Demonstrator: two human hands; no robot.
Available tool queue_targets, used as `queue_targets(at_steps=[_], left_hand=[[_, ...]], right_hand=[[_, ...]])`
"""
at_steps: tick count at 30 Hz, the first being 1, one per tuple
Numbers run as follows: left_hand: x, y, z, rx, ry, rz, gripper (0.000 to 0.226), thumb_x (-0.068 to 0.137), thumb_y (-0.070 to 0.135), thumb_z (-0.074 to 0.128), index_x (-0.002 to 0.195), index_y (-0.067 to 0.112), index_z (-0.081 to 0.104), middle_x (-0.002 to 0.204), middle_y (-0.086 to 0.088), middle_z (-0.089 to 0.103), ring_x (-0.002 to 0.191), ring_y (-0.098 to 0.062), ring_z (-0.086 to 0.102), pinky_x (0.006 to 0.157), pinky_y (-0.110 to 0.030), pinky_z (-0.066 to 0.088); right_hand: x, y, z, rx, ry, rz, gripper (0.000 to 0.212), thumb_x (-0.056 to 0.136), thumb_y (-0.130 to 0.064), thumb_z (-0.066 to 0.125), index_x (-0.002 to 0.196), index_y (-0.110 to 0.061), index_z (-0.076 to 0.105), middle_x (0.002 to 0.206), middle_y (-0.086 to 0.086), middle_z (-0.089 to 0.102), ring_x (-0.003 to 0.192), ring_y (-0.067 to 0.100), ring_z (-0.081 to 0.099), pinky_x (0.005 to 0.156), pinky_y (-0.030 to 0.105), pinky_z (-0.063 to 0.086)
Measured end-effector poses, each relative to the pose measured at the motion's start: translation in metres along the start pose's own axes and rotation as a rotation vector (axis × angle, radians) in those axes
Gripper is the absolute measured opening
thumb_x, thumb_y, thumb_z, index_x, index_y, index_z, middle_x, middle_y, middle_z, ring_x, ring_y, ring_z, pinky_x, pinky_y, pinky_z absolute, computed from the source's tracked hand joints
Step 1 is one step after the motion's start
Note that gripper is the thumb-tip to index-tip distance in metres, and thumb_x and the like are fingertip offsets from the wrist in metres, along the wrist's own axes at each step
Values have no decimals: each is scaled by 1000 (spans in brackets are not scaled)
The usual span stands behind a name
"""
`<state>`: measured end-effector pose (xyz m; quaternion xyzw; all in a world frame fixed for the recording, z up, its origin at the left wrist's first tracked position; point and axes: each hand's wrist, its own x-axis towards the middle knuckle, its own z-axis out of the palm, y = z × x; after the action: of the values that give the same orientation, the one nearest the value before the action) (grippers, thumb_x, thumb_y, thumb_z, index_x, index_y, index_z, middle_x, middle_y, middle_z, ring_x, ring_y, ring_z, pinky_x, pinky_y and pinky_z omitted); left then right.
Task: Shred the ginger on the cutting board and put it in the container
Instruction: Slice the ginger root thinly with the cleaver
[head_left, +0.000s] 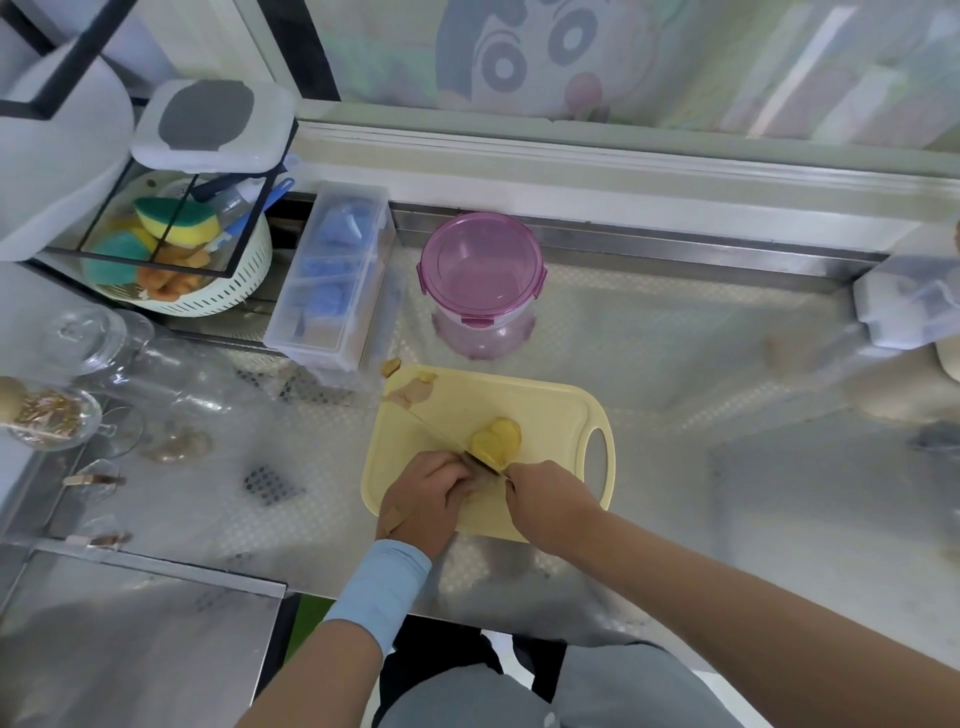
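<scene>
Right hand (545, 501) is clenched round the knife (452, 441), the handle buried in the fist and the blade running away up and to the left across the cutting board (561, 415). Left hand (426, 488), fingers curled down, pins the ginger (475, 480) on its own side of the blade. The two hands are almost touching, with the piece wedged between them near the board's front edge. Here's the relation to watch: the blade lies slantwise, the ginger sits to its left under the fingertips, and the cut slices (496, 439) are piled on the right of the steel, just beyond both hands. Slicing stage, I'd say, with no shreds made yet. The container (483, 270) stands well beyond the board on the desk (675, 374), pink lid on. Hard to read: how much ginger is left under those fingers, and the blade itself, edge-on, shows only as a thin line. Peelings (410, 392) lie at the board's far-left corner.
</scene>
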<state>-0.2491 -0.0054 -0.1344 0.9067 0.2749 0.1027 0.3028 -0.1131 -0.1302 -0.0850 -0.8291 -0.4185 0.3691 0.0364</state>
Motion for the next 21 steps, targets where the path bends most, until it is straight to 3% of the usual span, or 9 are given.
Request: queue_targets(at_steps=[5,8,12,18,21], left_hand=[[-1,2,-2,-12,3,-7,24,88,32,55,84,18,73,95,10,65,94,-5,50,83,-5,30],[-1,4,-3,-5,-7,-13,13,86,25,63,85,17,74,97,8,65,95,-5,50,83,-10,34],[-1,4,-6,4,-18,5,5,86,17,69,89,17,74,100,7,64,95,-1,45,83,-13,36],[-2,8,-9,11,-37,19,6,87,15,69,90,16,74,100,6,63,95,-6,47,82,-15,36],[0,10,-11,2,-53,10,6,88,17,68,90,16,74,99,7,61,93,-2,42,82,-10,32]], right_hand=[[6,-2,-2,12,-9,52,23,104,-19,38,112,-10,57,106,13,65,85,28,58,71,35,47],[8,2,-8,41,-19,72,25,106,-23,36,109,-10,57,104,11,65,90,29,61,74,39,52],[10,13,-20,334,-38,126,19,100,-30,44,95,-14,54,87,4,60,74,22,51,64,33,40],[5,13,-16,411,-39,141,33,102,-29,45,72,-15,49,67,1,47,61,18,40,56,29,31],[6,18,-18,408,-27,171,36,102,-35,46,83,-7,58,73,6,55,64,20,46,62,33,37]])
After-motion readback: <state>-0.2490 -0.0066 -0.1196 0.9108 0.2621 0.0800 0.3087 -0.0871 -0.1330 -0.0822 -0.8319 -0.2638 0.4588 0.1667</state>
